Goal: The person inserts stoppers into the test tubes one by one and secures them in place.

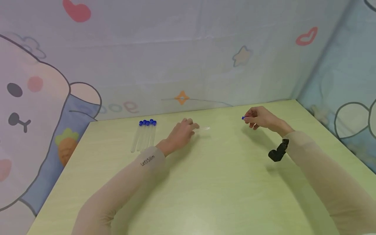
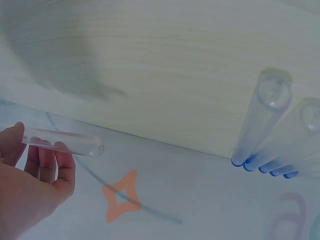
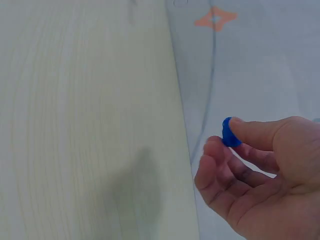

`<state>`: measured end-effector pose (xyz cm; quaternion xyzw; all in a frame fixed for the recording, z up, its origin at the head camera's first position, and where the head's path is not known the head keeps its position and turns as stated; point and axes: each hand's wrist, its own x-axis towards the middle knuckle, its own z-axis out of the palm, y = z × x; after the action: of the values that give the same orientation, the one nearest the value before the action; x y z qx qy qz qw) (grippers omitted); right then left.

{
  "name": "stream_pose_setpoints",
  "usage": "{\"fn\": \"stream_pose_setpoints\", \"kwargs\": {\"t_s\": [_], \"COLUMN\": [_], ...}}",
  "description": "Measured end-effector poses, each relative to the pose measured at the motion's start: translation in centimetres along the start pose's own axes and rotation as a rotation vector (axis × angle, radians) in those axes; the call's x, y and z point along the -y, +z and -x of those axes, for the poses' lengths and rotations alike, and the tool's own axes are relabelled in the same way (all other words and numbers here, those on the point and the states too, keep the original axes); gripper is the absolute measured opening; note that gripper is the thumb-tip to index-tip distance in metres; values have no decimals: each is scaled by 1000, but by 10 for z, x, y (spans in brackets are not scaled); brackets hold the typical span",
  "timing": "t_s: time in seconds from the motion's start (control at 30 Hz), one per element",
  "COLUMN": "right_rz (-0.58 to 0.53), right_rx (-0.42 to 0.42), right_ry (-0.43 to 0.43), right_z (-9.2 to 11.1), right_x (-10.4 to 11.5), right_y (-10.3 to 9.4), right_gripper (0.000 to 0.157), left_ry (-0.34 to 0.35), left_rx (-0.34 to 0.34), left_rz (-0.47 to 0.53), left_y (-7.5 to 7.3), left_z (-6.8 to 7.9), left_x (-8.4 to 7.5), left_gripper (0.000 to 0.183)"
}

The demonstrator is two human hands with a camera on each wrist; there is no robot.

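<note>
My left hand (image 1: 182, 133) grips a clear test tube (image 2: 82, 143) above the table. In the left wrist view its rounded closed end sticks out past the fingers; the other end is hidden by the hand there. Seen from the head, a length of the tube points right, toward my right hand (image 1: 260, 117). That right hand is raised over the right part of the table and pinches a small blue cap (image 3: 230, 133) between thumb and fingers. Cap and held tube are well apart.
Several test tubes (image 1: 146, 138) with blue caps lie side by side left of my left hand, caps toward the back. The pale wooden table (image 1: 205, 192) ends at a printed cloth backdrop (image 1: 188, 65). A black device (image 1: 277, 154) hangs at the right wrist.
</note>
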<state>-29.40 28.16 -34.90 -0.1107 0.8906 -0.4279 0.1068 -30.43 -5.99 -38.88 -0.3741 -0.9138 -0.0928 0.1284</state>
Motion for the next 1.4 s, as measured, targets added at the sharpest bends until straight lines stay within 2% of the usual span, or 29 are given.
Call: {"fn": "stream_pose_setpoints", "kwargs": {"t_s": [0.23, 0.37, 0.53, 0.9, 1.4], "right_rz": [-162, -270, -332, -369, -286], "right_rx": [-53, -39, -5, 37, 56], "right_ry": [3, 25, 27, -22, -23], "right_z": [-6, -10, -15, -20, -24], "right_x": [6, 8, 7, 10, 18], "right_y": [10, 16, 23, 33, 36], "right_gripper": [36, 38, 38, 33, 33], "left_ry": [-14, -20, -28, -31, -41], "left_rx": [-4, 1, 3, 10, 19], "left_rz": [-15, -28, -24, -19, 0], "left_y": [-5, -7, -11, -13, -14], "left_z": [-6, -8, -10, -11, -15], "left_x": [-1, -2, -3, -6, -8], "left_gripper": [30, 30, 30, 31, 32]}}
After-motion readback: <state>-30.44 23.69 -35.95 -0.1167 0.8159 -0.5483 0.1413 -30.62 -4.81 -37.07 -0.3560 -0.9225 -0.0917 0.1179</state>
